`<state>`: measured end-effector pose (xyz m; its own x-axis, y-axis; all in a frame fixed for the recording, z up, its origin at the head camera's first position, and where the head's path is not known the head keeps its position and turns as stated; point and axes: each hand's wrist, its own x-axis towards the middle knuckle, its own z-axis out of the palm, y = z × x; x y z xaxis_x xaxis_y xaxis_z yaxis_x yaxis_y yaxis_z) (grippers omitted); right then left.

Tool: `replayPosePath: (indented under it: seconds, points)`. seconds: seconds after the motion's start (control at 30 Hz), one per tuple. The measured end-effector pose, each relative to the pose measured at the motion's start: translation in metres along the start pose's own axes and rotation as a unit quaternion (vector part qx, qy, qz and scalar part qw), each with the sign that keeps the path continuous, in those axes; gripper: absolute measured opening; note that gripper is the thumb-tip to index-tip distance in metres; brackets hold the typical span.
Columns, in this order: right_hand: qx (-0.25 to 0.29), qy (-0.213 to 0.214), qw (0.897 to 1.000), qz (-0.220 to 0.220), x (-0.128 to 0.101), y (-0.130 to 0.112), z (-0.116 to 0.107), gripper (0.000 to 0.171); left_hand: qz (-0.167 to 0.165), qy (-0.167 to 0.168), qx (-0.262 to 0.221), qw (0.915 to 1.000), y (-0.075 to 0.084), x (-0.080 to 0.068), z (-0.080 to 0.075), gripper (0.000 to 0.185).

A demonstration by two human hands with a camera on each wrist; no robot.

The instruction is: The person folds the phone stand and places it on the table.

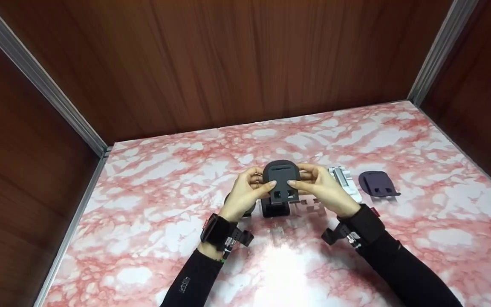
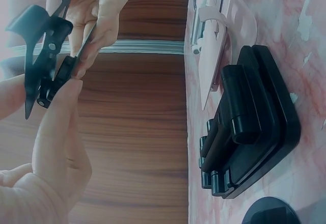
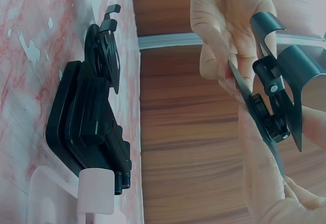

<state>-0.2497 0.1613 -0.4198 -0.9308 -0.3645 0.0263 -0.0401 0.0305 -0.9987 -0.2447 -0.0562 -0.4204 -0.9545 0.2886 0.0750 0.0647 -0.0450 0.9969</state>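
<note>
Both hands hold a black folding phone stand (image 1: 281, 181) up over the table. My left hand (image 1: 243, 192) grips its left edge, with the thumb on the near face and fingers behind. On the opposite edge, my right hand (image 1: 324, 189) grips it the same way. The wrist views show its hinge and two curved hooks, with the plates spread apart at the hinge (image 2: 53, 46) (image 3: 275, 89). Below it on the table lies a thick black folded stand (image 1: 276, 209), partly covered by the held one in the head view.
To the right, a white stand (image 1: 345, 185) lies partly behind my right wrist, and a dark purple stand (image 1: 378, 183) sits beyond it. Another dark stand (image 3: 104, 56) is left of the thick black one. Wood-look panels (image 1: 228, 64) wall in the marbled pink table (image 1: 164, 179).
</note>
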Motion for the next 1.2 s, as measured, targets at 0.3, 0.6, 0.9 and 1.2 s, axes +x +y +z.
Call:
replayPosePath:
  seconds: [0.3, 0.6, 0.9, 1.2]
  points:
    - [-0.008, 0.000, 1.000, 0.000, -0.001, 0.001, 0.001, 0.059, -0.003, 0.003, 0.023, 0.9997, 0.001, 0.000, 0.001, 0.020]
    - [-0.018, -0.005, 1.000, 0.007, -0.001, 0.002, 0.003, 0.054, 0.001, 0.000, 0.066, 0.9978, -0.001, -0.003, -0.002, 0.019]
    - [-0.027, -0.023, 0.999, -0.007, -0.003, -0.003, 0.003, 0.055, 0.001, 0.011, 0.071, 0.9974, 0.007, -0.006, -0.002, 0.019]
    - [-0.211, 0.007, 0.971, -0.109, -0.006, -0.011, 0.005, 0.050, 0.007, 0.010, 0.064, 0.9979, 0.018, -0.009, -0.011, 0.022]
